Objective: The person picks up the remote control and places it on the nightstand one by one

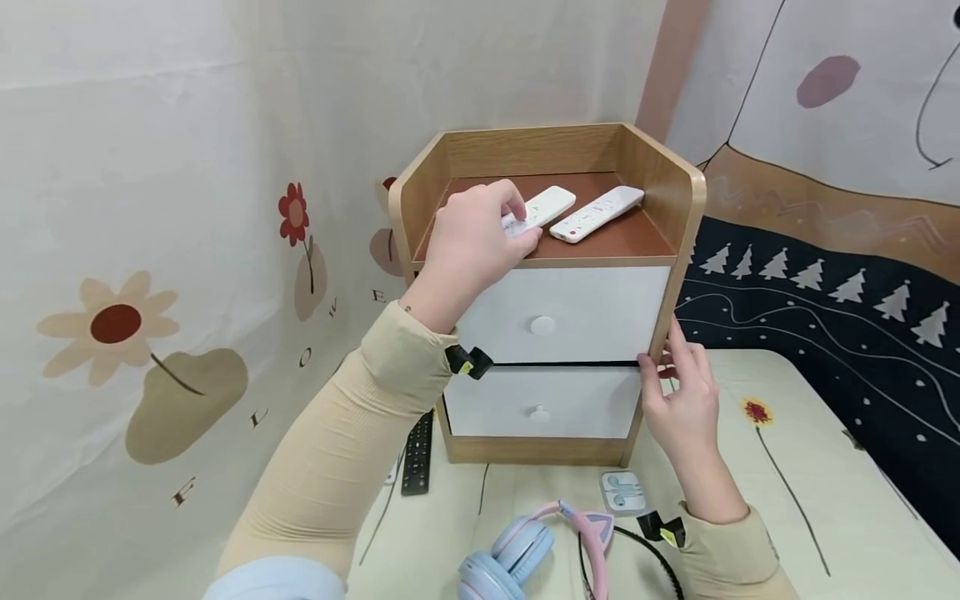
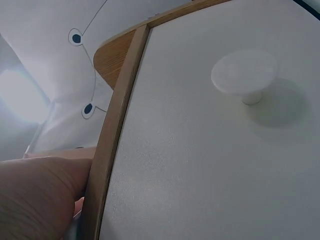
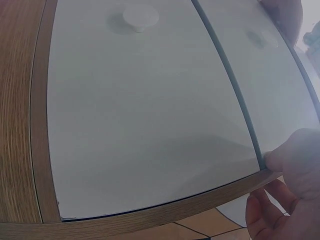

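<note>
My left hand [image 1: 480,229] reaches over the front of the cabinet's top shelf [image 1: 585,256] and holds the near end of a white remote control [image 1: 551,204] between thumb and fingers. That end is partly hidden by the hand. Beside it lies a second white remote control [image 1: 597,214], slanted the same way. My right hand [image 1: 686,400] grips the right edge of the wooden drawer cabinet [image 1: 540,451], thumb in front near the gap between the drawers, fingers curled at the side in the right wrist view. Both white drawers, upper [image 1: 592,312] and lower [image 1: 585,400], have round knobs.
On the table [image 1: 738,467], a black remote [image 1: 417,454] lies left of the cabinet. Blue and pink headphones [image 1: 525,546] with a black cable lie in front, near a small clear case of earphones [image 1: 622,492]. Patterned cloth hangs behind and to both sides.
</note>
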`<state>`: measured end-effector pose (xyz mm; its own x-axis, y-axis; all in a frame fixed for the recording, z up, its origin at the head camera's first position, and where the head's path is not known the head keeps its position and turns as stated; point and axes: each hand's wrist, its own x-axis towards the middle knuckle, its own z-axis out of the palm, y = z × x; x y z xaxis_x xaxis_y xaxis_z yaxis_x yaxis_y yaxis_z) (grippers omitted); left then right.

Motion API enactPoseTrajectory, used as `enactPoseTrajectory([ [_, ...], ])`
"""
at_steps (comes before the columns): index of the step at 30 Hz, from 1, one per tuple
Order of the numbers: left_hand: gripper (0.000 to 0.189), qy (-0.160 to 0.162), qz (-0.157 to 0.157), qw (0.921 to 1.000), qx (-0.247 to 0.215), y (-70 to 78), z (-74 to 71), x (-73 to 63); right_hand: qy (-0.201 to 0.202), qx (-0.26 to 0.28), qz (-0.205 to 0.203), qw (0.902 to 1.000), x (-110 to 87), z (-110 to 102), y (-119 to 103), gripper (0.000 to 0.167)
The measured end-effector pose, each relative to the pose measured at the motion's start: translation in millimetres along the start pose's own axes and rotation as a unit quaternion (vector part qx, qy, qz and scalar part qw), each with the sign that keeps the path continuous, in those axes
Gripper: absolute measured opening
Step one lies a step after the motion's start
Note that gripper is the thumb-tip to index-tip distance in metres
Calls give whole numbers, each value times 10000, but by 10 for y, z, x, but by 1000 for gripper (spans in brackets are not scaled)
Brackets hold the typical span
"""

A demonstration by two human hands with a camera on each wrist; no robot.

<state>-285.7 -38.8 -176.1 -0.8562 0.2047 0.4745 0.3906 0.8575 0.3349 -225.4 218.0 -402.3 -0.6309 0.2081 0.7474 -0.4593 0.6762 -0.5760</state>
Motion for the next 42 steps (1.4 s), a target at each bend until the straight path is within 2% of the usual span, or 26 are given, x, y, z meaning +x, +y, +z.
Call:
enactPoseTrajectory([
  [11, 22, -215, -285, 9991, -232, 42, 74, 121, -15, -20, 27, 10000, 5, 8, -12, 78],
  [19, 17, -616, -29, 9980, -147, 56, 84, 174, -23, -16, 16, 10000, 1, 5, -15, 77],
  [25, 30, -1233, 104, 9915, -412, 65, 46, 232, -23, 18, 58, 10000, 4, -1, -27, 77],
  [30, 41, -1713, 47, 9837, -537, 74, 8, 277, -11, 23, 57, 10000, 0, 1, -27, 77],
  [32, 45, -1794, 38, 9822, -550, 72, 3, 285, -11, 20, 49, 10000, -2, 2, -25, 77],
  [35, 49, -1861, 196, 9812, -479, 61, 7, 291, -9, 15, 38, 10000, -3, 0, -23, 77],
  [39, 53, -1866, 464, 9805, -410, 39, 16, 280, -1, -6, 16, 10000, -2, -9, -20, 76],
  [42, 54, -1839, 551, 9803, -458, 23, 18, 261, 7, -9, 5, 10000, -1, -15, -17, 76],
])
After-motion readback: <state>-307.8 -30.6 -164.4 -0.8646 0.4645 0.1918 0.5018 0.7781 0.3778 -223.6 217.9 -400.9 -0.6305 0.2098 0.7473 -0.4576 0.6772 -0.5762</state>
